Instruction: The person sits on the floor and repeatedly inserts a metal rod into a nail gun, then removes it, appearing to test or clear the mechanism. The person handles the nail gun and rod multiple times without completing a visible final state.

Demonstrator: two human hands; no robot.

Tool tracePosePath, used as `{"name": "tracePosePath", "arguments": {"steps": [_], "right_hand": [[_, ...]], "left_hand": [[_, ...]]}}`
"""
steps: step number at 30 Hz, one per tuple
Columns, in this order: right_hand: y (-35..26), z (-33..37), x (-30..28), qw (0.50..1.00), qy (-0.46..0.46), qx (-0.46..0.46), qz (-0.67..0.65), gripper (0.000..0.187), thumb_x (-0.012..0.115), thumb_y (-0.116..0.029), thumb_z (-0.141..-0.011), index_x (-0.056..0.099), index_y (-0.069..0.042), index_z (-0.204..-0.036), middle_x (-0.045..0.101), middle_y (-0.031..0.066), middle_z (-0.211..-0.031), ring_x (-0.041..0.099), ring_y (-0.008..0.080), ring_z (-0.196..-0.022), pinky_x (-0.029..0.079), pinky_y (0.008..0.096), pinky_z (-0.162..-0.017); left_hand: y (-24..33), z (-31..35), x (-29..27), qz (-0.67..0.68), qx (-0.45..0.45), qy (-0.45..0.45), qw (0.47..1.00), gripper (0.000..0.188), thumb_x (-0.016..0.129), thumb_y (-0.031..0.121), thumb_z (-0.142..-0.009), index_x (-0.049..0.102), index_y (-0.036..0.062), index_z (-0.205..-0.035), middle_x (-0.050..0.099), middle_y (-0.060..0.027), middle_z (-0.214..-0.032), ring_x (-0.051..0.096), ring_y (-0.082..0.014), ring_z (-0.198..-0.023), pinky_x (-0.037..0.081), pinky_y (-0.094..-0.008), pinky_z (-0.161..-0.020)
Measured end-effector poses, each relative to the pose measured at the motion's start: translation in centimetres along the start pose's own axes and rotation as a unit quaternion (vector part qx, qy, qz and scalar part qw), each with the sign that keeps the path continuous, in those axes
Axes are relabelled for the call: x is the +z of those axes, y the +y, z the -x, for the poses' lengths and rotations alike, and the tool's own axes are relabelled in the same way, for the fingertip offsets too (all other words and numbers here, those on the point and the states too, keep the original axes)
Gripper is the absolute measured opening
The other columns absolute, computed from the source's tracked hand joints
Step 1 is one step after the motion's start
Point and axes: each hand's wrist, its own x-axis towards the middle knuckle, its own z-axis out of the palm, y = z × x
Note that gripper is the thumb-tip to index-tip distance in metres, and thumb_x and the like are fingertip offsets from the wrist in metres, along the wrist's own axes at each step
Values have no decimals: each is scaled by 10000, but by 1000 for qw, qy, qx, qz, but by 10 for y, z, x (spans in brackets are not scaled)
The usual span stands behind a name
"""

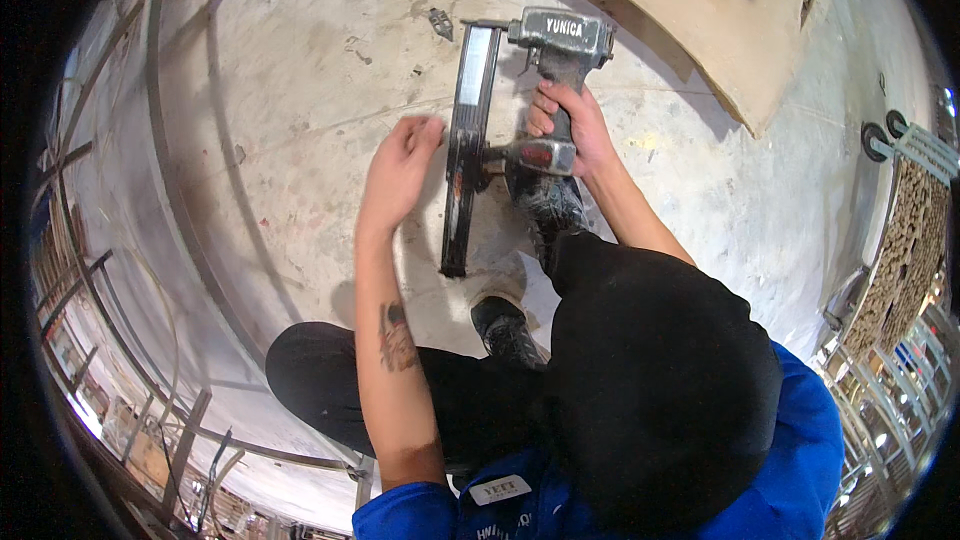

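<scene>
A dark grey pneumatic staple gun or nail gun (563,32) is held on its side over the floor. My right hand (580,128) is closed round its black grip. Its long black magazine (463,155) runs down to the left of the grip, with a bright silver strip (473,67) in its upper part. Beside the magazine, just to its left, is my left hand (403,158). That hand's fingers are curled together and slightly blurred; whatever they may pinch is hidden.
Pale stained floor (310,130) lies under the tool, with a small dark piece (440,23) on it. A large tan board (690,10) is at the upper right. Metal frames (160,120) stand at the left, and a wheeled rack (905,190) at the right.
</scene>
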Motion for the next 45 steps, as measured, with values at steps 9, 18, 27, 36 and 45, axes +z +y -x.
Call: {"name": "tracePosePath", "arguments": {"steps": [9,18,27,36,45], "right_hand": [[5,7,15,998,-7,54,15,139,587,-103,-992,477,-87,-1076,475,6,-762,497,140,-599,444,304,-566],[19,14,70,897,-199,-10,394,1130,713,-49,-929,-174,-151,-1621,626,202,-1284,656,178,-1001,541,343,-901],[39,9,97,811,-248,-2,530,1133,757,-167,-900,-110,-80,-1625,692,216,-1020,649,225,-914,491,292,-895],[54,3,120,755,-276,-81,589,1016,745,-228,-857,109,79,-1587,656,248,-796,673,308,-731,526,344,-761],[37,-22,102,815,-282,-29,505,1005,725,-179,-903,50,-37,-1634,697,163,-983,669,214,-815,530,319,-817]], "left_hand": [[-12,-14,34,280,-119,-42,952,367,673,158,-1001,575,-77,-1264,717,-89,-997,683,-116,-784,533,-239,-698],[-47,-9,58,407,-91,-39,908,332,559,222,-1057,596,-23,-1280,665,-38,-974,601,-90,-758,477,-240,-642],[-57,-4,57,563,-69,20,824,313,563,214,-1053,602,-23,-1254,660,-35,-933,589,-90,-731,471,-245,-623],[-57,-5,40,612,-37,102,783,295,567,206,-1048,607,-24,-1228,656,-32,-891,578,-89,-703,464,-250,-605],[-56,-12,31,347,-63,313,882,258,575,192,-1036,610,-28,-1166,649,-37,-807,584,-100,-675,477,-265,-605]]}}
